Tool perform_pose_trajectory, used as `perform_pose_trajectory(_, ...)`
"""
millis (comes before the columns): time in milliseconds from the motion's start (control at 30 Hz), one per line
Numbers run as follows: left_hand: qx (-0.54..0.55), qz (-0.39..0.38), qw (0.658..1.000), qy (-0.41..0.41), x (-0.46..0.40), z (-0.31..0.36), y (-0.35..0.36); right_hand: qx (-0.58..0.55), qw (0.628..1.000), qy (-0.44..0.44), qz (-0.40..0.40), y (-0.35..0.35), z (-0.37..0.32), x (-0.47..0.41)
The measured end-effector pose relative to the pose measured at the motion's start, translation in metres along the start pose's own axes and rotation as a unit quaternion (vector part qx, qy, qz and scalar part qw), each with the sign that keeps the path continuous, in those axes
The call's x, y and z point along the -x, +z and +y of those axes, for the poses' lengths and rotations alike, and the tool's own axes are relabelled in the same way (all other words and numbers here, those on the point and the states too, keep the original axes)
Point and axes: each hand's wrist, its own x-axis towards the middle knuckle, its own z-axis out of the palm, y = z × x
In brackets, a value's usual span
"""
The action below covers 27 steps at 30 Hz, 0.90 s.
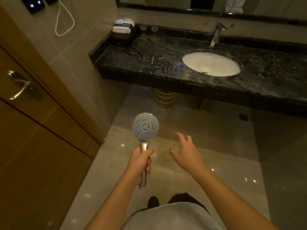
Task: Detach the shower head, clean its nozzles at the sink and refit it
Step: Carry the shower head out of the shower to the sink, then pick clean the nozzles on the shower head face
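Note:
The detached shower head (145, 126) is upright in front of me, its round grey nozzle face turned toward the camera. My left hand (141, 162) is wrapped around its chrome handle, whose lower end sticks out below the fist. My right hand (185, 150) hovers a little to the right of the handle, fingers spread, holding nothing. The white oval sink (221, 58) is set in the black marble counter (166, 63) ahead to the right, with a chrome tap (216, 34) behind it.
A wooden door (33, 130) with a metal lever handle (19, 85) fills the left. On the counter lie a thin stick-like tool (152, 58), two glasses (148, 28) and a tray of toiletries (123, 28). A woven bin (165, 98) stands under the counter. The floor is glossy tile.

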Motion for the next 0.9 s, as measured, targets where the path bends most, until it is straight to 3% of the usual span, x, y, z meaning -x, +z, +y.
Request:
perform_pose_trajectory(200,0.009,0.005,1.0,-0.003,-0.078,0.05,-0.003,-0.03,0.999,0.03,-0.022,-0.013,-0.017,-0.098)
perform_pose_trajectory(533,0.031,0.041,0.999,0.007,-0.243,0.168,0.016,-0.063,0.998,0.0,-0.029,-0.048,-0.056,-0.313)
perform_pose_trajectory(900,0.085,0.062,0.994,-0.034,-0.391,0.266,0.024,-0.061,0.99,0.02,-0.124,-0.075,-0.068,-0.503)
